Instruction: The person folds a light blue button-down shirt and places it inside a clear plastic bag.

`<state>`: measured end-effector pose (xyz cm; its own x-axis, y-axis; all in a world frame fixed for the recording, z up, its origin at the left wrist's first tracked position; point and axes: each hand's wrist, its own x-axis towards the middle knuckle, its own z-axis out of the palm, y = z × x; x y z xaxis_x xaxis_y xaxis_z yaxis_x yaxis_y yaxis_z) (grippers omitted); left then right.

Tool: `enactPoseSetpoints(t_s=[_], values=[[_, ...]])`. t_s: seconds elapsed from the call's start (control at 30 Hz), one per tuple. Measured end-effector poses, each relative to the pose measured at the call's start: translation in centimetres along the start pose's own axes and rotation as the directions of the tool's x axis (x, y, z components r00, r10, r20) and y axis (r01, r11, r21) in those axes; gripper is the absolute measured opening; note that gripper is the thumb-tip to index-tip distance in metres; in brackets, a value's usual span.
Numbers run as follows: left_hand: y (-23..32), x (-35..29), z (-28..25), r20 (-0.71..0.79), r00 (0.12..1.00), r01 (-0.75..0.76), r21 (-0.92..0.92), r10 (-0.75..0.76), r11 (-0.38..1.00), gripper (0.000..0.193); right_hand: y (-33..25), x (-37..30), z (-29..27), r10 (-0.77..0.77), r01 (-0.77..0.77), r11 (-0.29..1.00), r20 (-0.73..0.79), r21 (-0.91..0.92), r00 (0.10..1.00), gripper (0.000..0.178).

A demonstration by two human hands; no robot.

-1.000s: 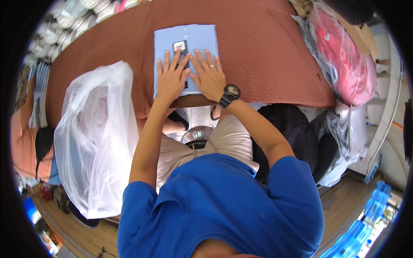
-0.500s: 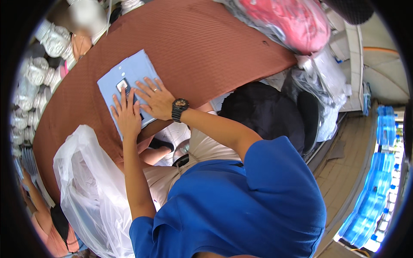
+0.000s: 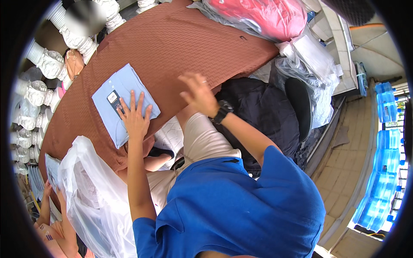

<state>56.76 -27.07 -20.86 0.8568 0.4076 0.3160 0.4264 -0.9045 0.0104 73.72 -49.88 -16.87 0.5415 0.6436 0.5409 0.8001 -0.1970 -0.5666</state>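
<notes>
A folded light blue shirt [image 3: 112, 88] lies flat near the edge of the brown-covered table. Its buttons show, and a dark tag [image 3: 115, 101] with a white label rests on it. My left hand [image 3: 135, 117] is spread flat on the shirt, fingers apart, fingertips reaching the tag's lower end. Raised off the shirt to its right, my right hand [image 3: 198, 94] is slightly blurred, with fingers apart and nothing in them. It wears a ring and a black watch [image 3: 223, 112].
The brown tablecloth [image 3: 172, 43] covers the curved table. Pink items in clear plastic [image 3: 262, 17] lie at its far right. A clear plastic bag [image 3: 94, 193] hangs at the near left, where another person's arm [image 3: 45, 206] touches a light blue item. A black bundle [image 3: 262, 116] sits right.
My right hand has lifted off the shirt and moved right. My left hand stays flat on the shirt, slightly farther right. The other person's hand now touches a light blue item at the table's edge.
</notes>
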Motion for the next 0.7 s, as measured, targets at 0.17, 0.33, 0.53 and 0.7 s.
enactPoseSetpoints(t_s=[0.17, 0.33, 0.53, 0.7], values=[[-0.2, -0.8, 0.2, -0.041, 0.999, 0.021, -0.011, -0.022, 1.0, 0.06, 5.0, 1.9, -13.6, -0.151, -0.097, 0.698, -0.278, -0.709, 0.949, 0.051], [-0.9, -0.6, -0.8, -0.236, 0.969, 0.004, -0.271, -0.071, 0.962, 0.054, 12.1, 1.1, -28.2, 0.275, -0.284, -0.23, -0.342, -0.931, 0.898, 0.055], [2.1, -1.2, -6.1, -0.377, 0.92, -0.112, -0.519, -0.11, 0.847, 0.04, 18.4, 2.8, -35.3, 0.426, -0.495, 0.142, -0.398, -0.857, 0.812, 0.017], [7.0, -0.3, -9.3, -0.081, 0.983, 0.008, -0.878, -0.165, 0.478, 0.043, 12.6, 10.4, -28.0, 0.177, -0.212, 0.932, -0.14, -0.293, 0.974, 0.02]])
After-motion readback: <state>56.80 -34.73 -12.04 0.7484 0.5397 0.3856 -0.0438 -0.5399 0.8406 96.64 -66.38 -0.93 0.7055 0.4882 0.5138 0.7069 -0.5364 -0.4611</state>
